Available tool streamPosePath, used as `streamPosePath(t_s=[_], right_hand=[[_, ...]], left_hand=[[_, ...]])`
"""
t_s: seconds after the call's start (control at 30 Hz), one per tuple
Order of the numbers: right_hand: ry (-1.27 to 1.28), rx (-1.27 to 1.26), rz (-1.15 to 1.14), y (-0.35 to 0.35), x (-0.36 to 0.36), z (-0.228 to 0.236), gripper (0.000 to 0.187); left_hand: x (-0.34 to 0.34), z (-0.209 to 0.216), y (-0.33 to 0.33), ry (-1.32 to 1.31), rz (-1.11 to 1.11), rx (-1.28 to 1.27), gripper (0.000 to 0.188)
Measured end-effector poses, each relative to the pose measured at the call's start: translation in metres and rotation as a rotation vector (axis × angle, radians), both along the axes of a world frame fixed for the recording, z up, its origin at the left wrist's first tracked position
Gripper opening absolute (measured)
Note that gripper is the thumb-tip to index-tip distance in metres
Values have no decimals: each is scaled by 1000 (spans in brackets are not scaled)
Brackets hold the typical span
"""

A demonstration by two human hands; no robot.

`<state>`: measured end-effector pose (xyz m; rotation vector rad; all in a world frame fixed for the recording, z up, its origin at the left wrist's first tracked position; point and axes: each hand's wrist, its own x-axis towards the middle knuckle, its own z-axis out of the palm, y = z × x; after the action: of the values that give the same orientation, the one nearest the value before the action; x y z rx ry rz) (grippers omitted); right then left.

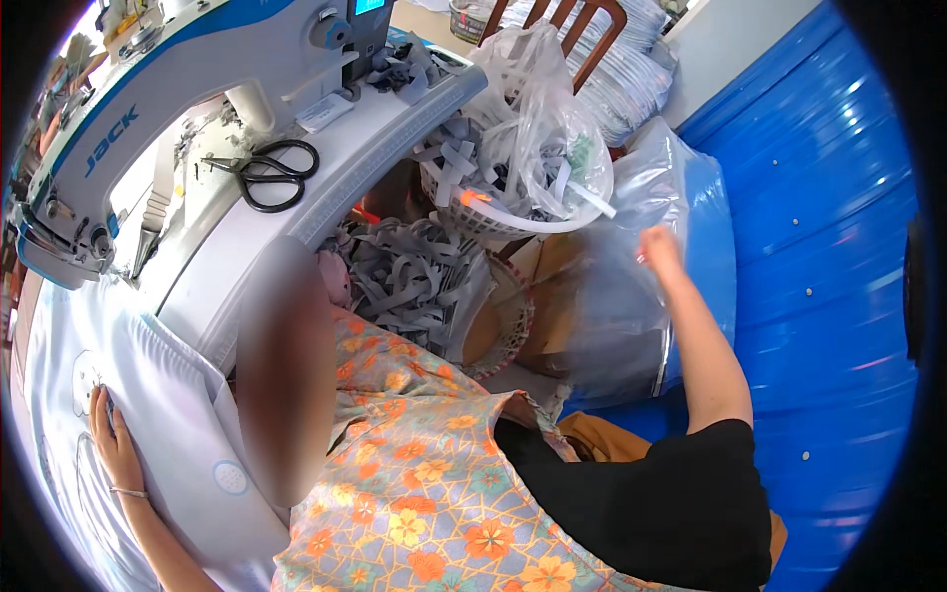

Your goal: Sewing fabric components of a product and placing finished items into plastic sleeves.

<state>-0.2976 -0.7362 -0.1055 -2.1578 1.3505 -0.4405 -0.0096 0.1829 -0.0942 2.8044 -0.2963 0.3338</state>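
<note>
My left hand point(113, 439) lies flat, fingers stretched out, on a white cloth piece point(187, 424) with a printed line drawing and a small round blue mark. That cloth spreads below the head of a white and blue sewing machine point(118, 128). Out to the right, my right hand point(663, 249) is raised with its fingers closed at the upper edge of a clear plastic bag point(631, 316). The plastic is smeared by motion, and the exact grip is partly hidden. Black-handled scissors point(276, 176) rest on the machine bed, away from both hands.
A white basket point(523, 222) holds grey and white strips and clear plastic. Below it, a second basket point(508, 335) is heaped with grey cloth scraps. Behind stand a wooden chair point(602, 39) and stacked white bundles point(626, 84). Blue sheeting point(819, 286) covers the right side.
</note>
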Motion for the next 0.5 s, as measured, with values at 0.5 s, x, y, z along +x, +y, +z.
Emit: streamPosePath(t_s=[0.5], right_hand=[[-1202,215,780,83,119,280,16]], left_hand=[[-33,55,-120,-142,-75,-145,42]])
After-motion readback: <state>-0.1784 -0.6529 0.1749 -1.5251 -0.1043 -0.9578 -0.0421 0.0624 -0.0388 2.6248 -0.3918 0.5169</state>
